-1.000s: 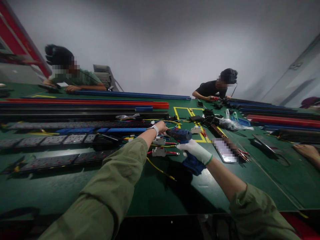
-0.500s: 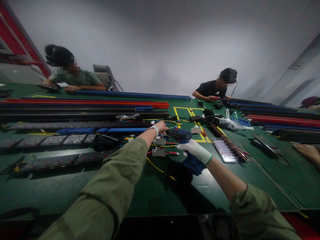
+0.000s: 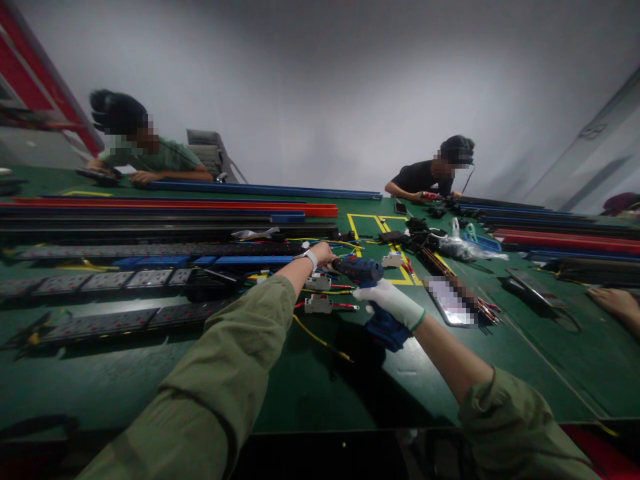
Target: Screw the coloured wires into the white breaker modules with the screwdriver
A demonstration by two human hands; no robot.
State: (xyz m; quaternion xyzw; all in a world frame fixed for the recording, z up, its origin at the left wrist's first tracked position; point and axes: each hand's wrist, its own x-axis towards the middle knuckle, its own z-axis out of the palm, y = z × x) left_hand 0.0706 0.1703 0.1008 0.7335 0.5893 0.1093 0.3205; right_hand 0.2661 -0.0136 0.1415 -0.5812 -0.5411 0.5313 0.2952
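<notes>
1. Over the green tabletop [image 3: 300, 393], the gloved right hand [image 3: 393, 302] grips a blue drill [image 3: 359, 269], pointing left.
2. At its front end, the left hand [image 3: 324, 254] curls; I can't tell around what.
3. Just nearer lie two breakers [image 3: 319, 305], red leads attached.

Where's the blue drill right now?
In the head view, the blue drill is just right of centre over the green table, gripped in the gloved right hand, its front end close by the left hand.
</notes>
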